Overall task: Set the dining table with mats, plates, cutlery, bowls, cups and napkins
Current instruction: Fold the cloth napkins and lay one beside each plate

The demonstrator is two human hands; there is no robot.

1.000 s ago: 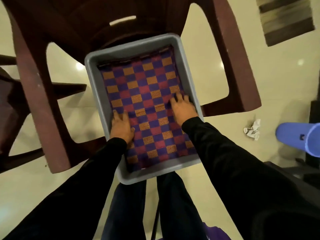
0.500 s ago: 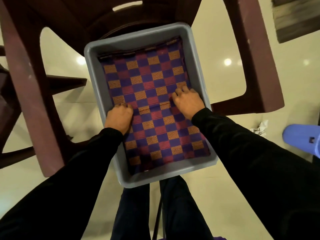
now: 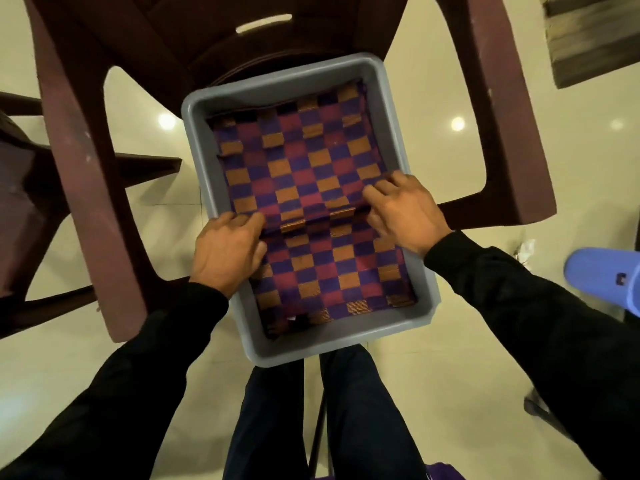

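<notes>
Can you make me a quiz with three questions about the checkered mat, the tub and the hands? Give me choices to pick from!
1. Where is the checkered mat?
A. Spread on the floor
B. Inside the grey tub
C. Hung over the chair's back

2. Which colours make the mat's squares?
A. Purple, red and orange
B. Green and white
C. Black and yellow

3. What are the hands doing to the mat?
A. Hovering above it
B. Holding the tub's rim only
C. Bunching it into a fold in the middle

Answers:
1. B, the tub's grey walls surround the mat on all sides, and the tub sits on the brown chair.
2. A, those three colours repeat in a checker pattern.
3. C, the left hand and right hand both touch the cloth, and a raised crease runs between them.
</notes>
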